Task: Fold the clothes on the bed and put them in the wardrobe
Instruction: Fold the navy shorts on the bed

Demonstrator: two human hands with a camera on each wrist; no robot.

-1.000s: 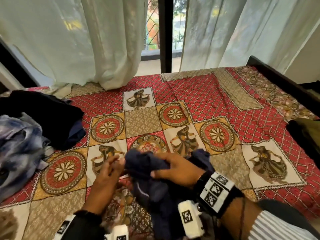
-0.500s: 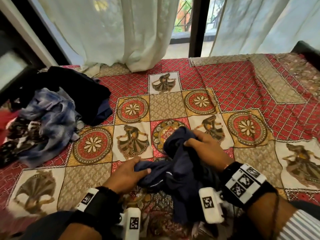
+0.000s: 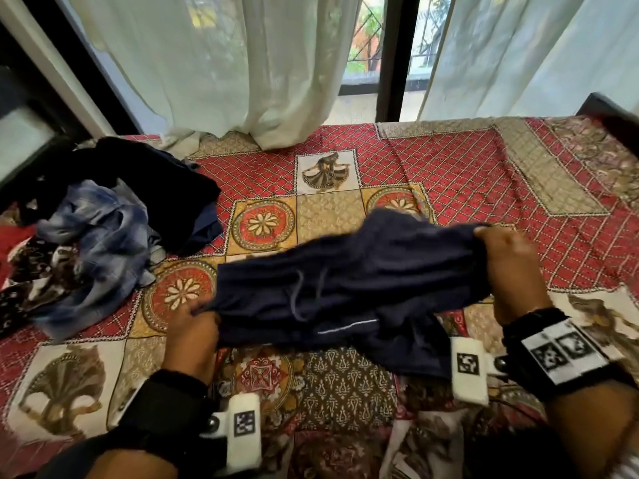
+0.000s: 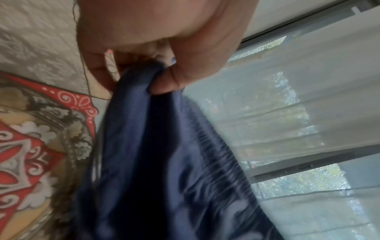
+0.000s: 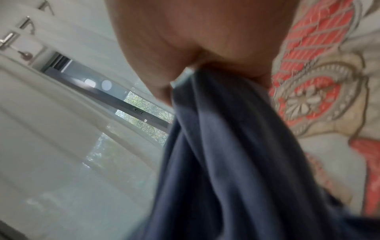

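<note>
Navy blue shorts with a drawstring and a thin pale stripe hang stretched wide just above the patterned bedspread. My left hand grips their left end, the cloth pinched between thumb and curled fingers. My right hand grips the right end, held a little higher, with the fabric bunched in its fist. A lower flap of the shorts droops toward my right wrist.
A heap of unfolded clothes, black, blue tie-dye and printed, lies at the bed's left side. Pale curtains hang over the window behind the bed. A dark bed frame corner shows at far right.
The shorts were a crumpled bundle between my close-set hands. My hands have moved apart, left hand leftward and right hand rightward and up, spreading the shorts wide. The view has shifted left.
</note>
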